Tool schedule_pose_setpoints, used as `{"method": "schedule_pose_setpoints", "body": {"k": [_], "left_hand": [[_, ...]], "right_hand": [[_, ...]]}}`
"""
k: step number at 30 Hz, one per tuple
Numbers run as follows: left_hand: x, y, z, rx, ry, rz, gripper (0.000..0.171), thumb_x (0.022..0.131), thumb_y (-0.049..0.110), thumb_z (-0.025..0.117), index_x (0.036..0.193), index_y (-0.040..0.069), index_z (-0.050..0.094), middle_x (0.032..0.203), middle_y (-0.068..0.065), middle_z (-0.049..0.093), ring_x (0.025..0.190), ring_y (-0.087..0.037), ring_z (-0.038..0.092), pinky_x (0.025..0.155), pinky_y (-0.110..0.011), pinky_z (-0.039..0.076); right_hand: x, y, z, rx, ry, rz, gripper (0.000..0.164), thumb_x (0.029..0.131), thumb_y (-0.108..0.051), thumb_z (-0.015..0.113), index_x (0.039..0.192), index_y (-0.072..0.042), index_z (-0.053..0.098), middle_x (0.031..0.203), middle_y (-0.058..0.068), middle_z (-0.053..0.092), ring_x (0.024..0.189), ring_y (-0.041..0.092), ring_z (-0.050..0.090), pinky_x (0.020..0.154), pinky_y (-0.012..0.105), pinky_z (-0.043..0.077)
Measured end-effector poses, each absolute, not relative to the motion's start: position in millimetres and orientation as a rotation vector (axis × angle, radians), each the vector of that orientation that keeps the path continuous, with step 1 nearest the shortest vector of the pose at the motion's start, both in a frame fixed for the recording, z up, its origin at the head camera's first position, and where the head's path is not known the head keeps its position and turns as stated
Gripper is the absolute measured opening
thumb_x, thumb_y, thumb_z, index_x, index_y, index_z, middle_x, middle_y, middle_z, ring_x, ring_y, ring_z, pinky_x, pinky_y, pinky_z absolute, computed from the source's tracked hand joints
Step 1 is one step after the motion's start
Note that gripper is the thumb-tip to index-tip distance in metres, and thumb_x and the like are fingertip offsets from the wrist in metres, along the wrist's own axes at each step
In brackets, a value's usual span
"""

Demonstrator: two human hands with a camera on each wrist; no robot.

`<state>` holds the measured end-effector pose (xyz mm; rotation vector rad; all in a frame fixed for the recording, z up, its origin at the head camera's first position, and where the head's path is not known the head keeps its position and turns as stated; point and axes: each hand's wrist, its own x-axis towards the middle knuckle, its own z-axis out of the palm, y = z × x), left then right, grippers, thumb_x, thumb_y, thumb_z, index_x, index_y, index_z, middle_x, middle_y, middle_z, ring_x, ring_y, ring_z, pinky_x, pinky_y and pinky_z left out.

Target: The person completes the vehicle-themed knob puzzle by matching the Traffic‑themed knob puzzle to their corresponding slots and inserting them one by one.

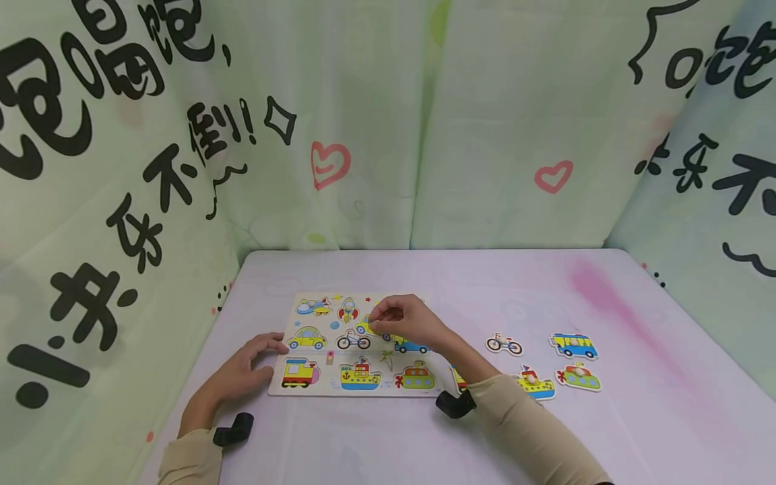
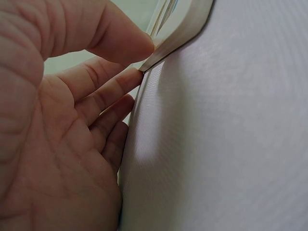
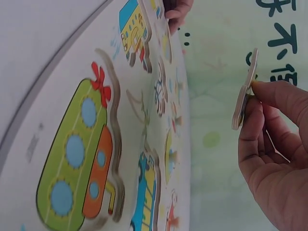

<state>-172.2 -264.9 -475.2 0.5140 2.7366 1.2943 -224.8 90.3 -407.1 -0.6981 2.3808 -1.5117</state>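
Head, right hand: right hand [image 1: 409, 322] over the puzzle board [image 1: 330, 385], fingertips drawn together; their hold is unclear here.
Head, right of that hand: loose bicycle piece [image 1: 504, 344], bus piece [image 1: 573, 345], submarine piece [image 1: 578, 377] and ship piece [image 1: 536, 385] on the counter [image 1: 364, 438].
Head, left hand: left hand [image 1: 245, 367] at the board's near-side left edge, fingers loosely extended.
Left wrist, board edge: thumb tip against the rim, fingers fairly straight; nothing gripped.
Right wrist, held piece: held piece [image 3: 244, 94] pinched between thumb and fingers, nearly edge-on, apart from the board; picture not legible.
Handling (judged): thin layered edge suggests wood; light, stiff, not very fragile, little slip expected.
Hold (judged): opposite rims, leaving the underside free.
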Motion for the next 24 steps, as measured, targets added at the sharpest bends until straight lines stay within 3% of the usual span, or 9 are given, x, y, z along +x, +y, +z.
{"method": "schedule_pose_setpoints", "body": {"k": [7, 15, 24], "left_hand": [[-170, -264, -473, 0.498, 2.729, 1.283, 0.033, 0.084, -0.004, 0.061, 0.115, 0.009, 0.064, 0.151, -0.024, 0.046, 0.144, -0.051, 0.034, 0.116, -0.069, 0.026], [-170, -263, -473, 0.468, 2.73, 1.278, 0.033, 0.086, -0.002, 0.06, 0.117, 0.009, 0.064, 0.153, -0.024, 0.045, 0.145, -0.05, 0.033, 0.116, -0.069, 0.025], [-170, -263, -472, 0.488, 2.73, 1.272, 0.034, 0.085, -0.002, 0.061, 0.116, 0.01, 0.064, 0.152, -0.023, 0.046, 0.144, -0.05, 0.033, 0.116, -0.069, 0.026]], "right_hand": [[-227, 73, -409, -0.703, 2.34, -1.519, 0.013, 0.092, -0.014, 0.074, 0.102, -0.005, 0.073, 0.094, 0.003, 0.073, 0.079, 0.016, 0.064, 0.077, 0.037, 0.056], [-228, 58, -413, -0.719, 2.314, -1.529, 0.012, 0.091, -0.013, 0.075, 0.101, -0.005, 0.073, 0.093, 0.002, 0.073, 0.077, 0.013, 0.062, 0.07, 0.025, 0.05], [-232, 42, -417, -0.705, 2.299, -1.518, 0.011, 0.091, -0.012, 0.076, 0.1, -0.006, 0.074, 0.094, 0.0, 0.073, 0.077, 0.012, 0.062, 0.07, 0.023, 0.05]]}}
